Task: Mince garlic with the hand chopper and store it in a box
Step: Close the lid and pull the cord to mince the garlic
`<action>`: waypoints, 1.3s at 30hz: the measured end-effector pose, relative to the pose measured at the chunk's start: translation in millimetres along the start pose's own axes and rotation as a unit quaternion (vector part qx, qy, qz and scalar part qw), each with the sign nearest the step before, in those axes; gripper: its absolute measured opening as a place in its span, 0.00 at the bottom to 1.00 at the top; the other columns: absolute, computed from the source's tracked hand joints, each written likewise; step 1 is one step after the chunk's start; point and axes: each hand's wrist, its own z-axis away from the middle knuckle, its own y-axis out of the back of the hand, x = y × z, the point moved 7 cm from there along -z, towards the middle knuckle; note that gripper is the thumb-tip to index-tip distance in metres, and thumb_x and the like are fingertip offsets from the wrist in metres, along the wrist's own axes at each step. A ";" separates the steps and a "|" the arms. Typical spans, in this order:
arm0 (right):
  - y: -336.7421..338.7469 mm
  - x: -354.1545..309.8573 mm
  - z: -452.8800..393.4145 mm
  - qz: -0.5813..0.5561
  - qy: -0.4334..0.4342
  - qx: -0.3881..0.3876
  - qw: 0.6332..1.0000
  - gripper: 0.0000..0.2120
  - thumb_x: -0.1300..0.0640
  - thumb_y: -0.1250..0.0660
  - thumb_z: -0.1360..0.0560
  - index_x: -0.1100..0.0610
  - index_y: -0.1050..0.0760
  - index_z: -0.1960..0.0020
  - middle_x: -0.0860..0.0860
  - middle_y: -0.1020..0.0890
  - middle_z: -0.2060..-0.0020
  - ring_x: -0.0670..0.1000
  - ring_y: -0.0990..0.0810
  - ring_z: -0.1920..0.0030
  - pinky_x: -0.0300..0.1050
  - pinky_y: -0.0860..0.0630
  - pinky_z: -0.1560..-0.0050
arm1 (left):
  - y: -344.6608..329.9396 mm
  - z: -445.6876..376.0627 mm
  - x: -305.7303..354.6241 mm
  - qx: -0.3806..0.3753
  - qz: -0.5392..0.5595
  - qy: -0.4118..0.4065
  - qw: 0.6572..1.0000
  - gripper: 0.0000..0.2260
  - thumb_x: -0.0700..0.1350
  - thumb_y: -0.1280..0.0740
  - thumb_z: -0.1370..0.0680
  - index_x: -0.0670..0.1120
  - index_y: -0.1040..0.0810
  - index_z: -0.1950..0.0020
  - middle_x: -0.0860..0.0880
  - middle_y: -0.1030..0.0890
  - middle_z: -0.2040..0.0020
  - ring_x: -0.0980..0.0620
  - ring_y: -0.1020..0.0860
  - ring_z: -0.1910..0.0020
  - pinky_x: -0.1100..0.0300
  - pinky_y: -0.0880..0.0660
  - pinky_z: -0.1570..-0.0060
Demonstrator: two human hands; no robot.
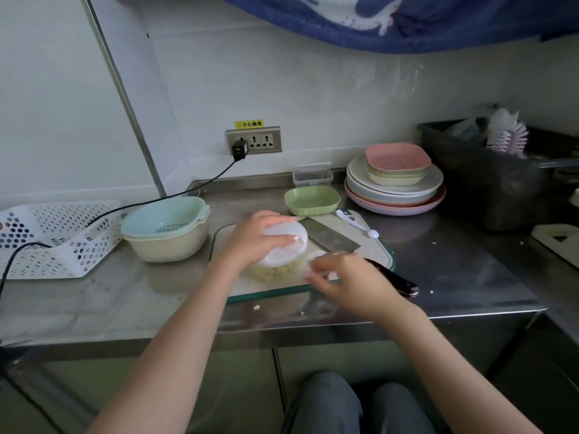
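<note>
- Left hand (pixel 257 236) curled over the white lid of the hand chopper (pixel 282 249), thumb on the near side of the lid, fingers wrapped over the far edge.
- Hand chopper standing on the cutting board (pixel 374 247), clear bowl below the lid showing pale minced garlic (pixel 277 271) inside.
- Right hand (pixel 346 277) low over the board just right of the chopper, blurred; fingers loosely bent around something small and white, grip not clear enough to tell.
- Cleaver (pixel 329 234) lying flat on the board behind the right hand, blade toward the back, dark handle reaching past the board's right edge.
- White spoon (pixel 357 223) lying on the board's far right corner.
- Clear lidded storage box (pixel 312 174) at the back against the wall, well apart from the chopper.
- Green dish (pixel 311 200) just in front of that box, beyond the board.
- Stack of plates (pixel 394 191) with pastel square bowls on top, right of the green dish.
- Blue strainer nested in a cream bowl (pixel 166 228) left of the board.
- White perforated basket (pixel 47 239) tilted at the far left of the steel counter (pixel 454 277).
- Wall socket (pixel 253 140) with a black plug in it and a cord trailing left across the counter.
- Dark bin (pixel 488 177) at the right holding a brush.
</note>
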 end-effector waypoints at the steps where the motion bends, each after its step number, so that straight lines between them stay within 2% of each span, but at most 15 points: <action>1: -6.5 -9.2 -7.5 0.021 0.026 -0.022 0.999 0.16 0.42 0.40 0.24 0.53 0.26 0.60 0.47 0.21 0.63 0.47 0.24 0.61 0.46 0.27 0.62 | 2.8 0.2 -2.1 0.006 -0.004 0.002 1.000 0.16 0.56 0.27 0.29 0.66 0.23 0.42 0.62 0.30 0.39 0.60 0.30 0.39 0.61 0.36 0.44; 6: 40.8 37.1 35.0 0.122 -0.040 0.027 0.991 0.31 0.32 0.55 0.26 0.57 0.31 0.66 0.50 0.25 0.71 0.48 0.28 0.69 0.39 0.37 0.71 | 23.0 2.3 -24.8 0.022 -0.008 0.039 0.999 0.18 0.55 0.27 0.28 0.62 0.22 0.39 0.63 0.30 0.40 0.60 0.31 0.40 0.62 0.38 0.44; 9: 52.3 46.3 46.7 0.105 -0.067 0.055 0.991 0.30 0.32 0.55 0.26 0.56 0.34 0.69 0.50 0.27 0.73 0.49 0.29 0.70 0.42 0.39 0.71 | 20.7 3.0 -19.9 0.034 -0.004 0.044 0.998 0.17 0.56 0.27 0.29 0.62 0.22 0.40 0.63 0.29 0.40 0.60 0.30 0.41 0.62 0.37 0.46; 12: 14.0 9.0 14.5 0.058 -0.003 -0.027 0.998 0.22 0.36 0.50 0.23 0.47 0.23 0.50 0.45 0.18 0.53 0.47 0.22 0.50 0.42 0.32 0.53 | 16.3 3.5 -18.0 0.031 -0.015 0.036 0.999 0.19 0.62 0.28 0.32 0.66 0.22 0.41 0.65 0.29 0.40 0.60 0.29 0.40 0.62 0.36 0.44; 14: -4.4 -17.7 -1.7 0.072 0.042 -0.067 0.994 0.22 0.35 0.49 0.23 0.47 0.26 0.41 0.44 0.20 0.44 0.47 0.24 0.43 0.44 0.33 0.43 | 16.3 4.2 -18.4 0.024 -0.007 0.034 0.999 0.19 0.63 0.28 0.34 0.68 0.22 0.43 0.65 0.29 0.40 0.60 0.29 0.39 0.62 0.37 0.43; 17: 15.5 -4.0 -2.0 0.063 -0.023 -0.005 0.998 0.34 0.30 0.55 0.26 0.56 0.24 0.63 0.51 0.18 0.66 0.51 0.21 0.63 0.47 0.26 0.57 | 16.5 3.9 -19.3 0.019 0.003 0.036 0.999 0.23 0.68 0.32 0.40 0.70 0.23 0.46 0.65 0.29 0.40 0.61 0.30 0.39 0.61 0.36 0.41; 19: 42.3 27.2 10.8 -0.035 -0.115 0.096 0.988 0.36 0.30 0.53 0.29 0.61 0.34 0.74 0.54 0.29 0.79 0.54 0.29 0.74 0.48 0.30 0.66 | 16.7 2.3 -20.9 0.024 0.002 0.040 0.999 0.23 0.69 0.32 0.42 0.71 0.23 0.46 0.65 0.29 0.40 0.61 0.30 0.39 0.59 0.35 0.40; 22: 46.9 59.9 10.7 -0.292 -0.199 0.197 0.915 0.35 0.31 0.50 0.28 0.61 0.39 0.76 0.55 0.34 0.78 0.52 0.34 0.73 0.48 0.37 0.66 | 15.8 1.1 -21.4 0.037 -0.004 0.046 0.998 0.20 0.66 0.30 0.36 0.68 0.22 0.44 0.65 0.29 0.40 0.60 0.29 0.40 0.59 0.34 0.41; 25: -1.7 26.6 -17.2 -0.420 -0.223 -0.016 0.879 0.34 0.34 0.55 0.23 0.58 0.25 0.67 0.56 0.18 0.67 0.53 0.20 0.61 0.45 0.32 0.63 | 16.0 0.6 -20.9 0.043 -0.013 0.044 0.998 0.19 0.64 0.29 0.34 0.67 0.22 0.43 0.65 0.29 0.40 0.60 0.29 0.40 0.60 0.34 0.41; 27: -26.7 6.7 -15.9 -0.454 -0.204 -0.133 0.857 0.33 0.35 0.58 0.22 0.55 0.22 0.59 0.54 0.16 0.60 0.49 0.18 0.54 0.44 0.26 0.60 | 18.3 1.6 -22.5 0.047 -0.009 0.044 0.998 0.22 0.65 0.30 0.37 0.68 0.22 0.44 0.64 0.28 0.39 0.61 0.29 0.39 0.60 0.35 0.41; 30: -1.6 51.5 9.6 -0.512 -0.324 0.029 0.795 0.33 0.34 0.55 0.23 0.57 0.27 0.69 0.53 0.25 0.76 0.51 0.26 0.75 0.41 0.34 0.70 | 18.9 1.2 -25.7 0.041 0.011 0.052 0.998 0.22 0.65 0.30 0.38 0.68 0.22 0.44 0.64 0.28 0.38 0.61 0.30 0.39 0.60 0.35 0.40; 32: 23.7 86.1 26.0 -0.531 -0.366 0.172 0.744 0.32 0.37 0.53 0.22 0.57 0.34 0.75 0.51 0.33 0.82 0.50 0.36 0.79 0.40 0.39 0.75 | 19.3 -0.1 -25.1 0.046 0.013 0.053 0.997 0.20 0.63 0.28 0.36 0.67 0.21 0.44 0.65 0.28 0.40 0.61 0.30 0.40 0.59 0.35 0.39; 33: 28.2 90.8 26.1 -0.537 -0.368 0.184 0.737 0.31 0.39 0.53 0.22 0.57 0.34 0.73 0.51 0.32 0.81 0.51 0.36 0.78 0.39 0.38 0.75 | 18.8 -0.7 -24.7 0.051 0.011 0.055 0.997 0.19 0.62 0.27 0.34 0.67 0.21 0.44 0.65 0.28 0.40 0.61 0.30 0.40 0.60 0.35 0.41; 37: -16.2 28.6 -5.6 -0.596 -0.295 -0.088 0.742 0.36 0.35 0.59 0.22 0.61 0.22 0.48 0.59 0.18 0.57 0.56 0.19 0.53 0.45 0.29 0.61 | 18.4 -0.4 -22.2 0.072 0.007 0.052 0.996 0.16 0.60 0.26 0.31 0.66 0.21 0.44 0.65 0.27 0.41 0.61 0.29 0.41 0.63 0.35 0.45; 39: -28.3 14.0 -8.3 -0.587 -0.282 -0.144 0.745 0.38 0.33 0.59 0.23 0.61 0.24 0.45 0.58 0.18 0.56 0.55 0.19 0.51 0.44 0.26 0.64 | 19.2 0.0 -23.4 0.065 0.011 0.051 0.997 0.17 0.59 0.26 0.31 0.66 0.21 0.43 0.65 0.27 0.41 0.61 0.29 0.40 0.62 0.35 0.44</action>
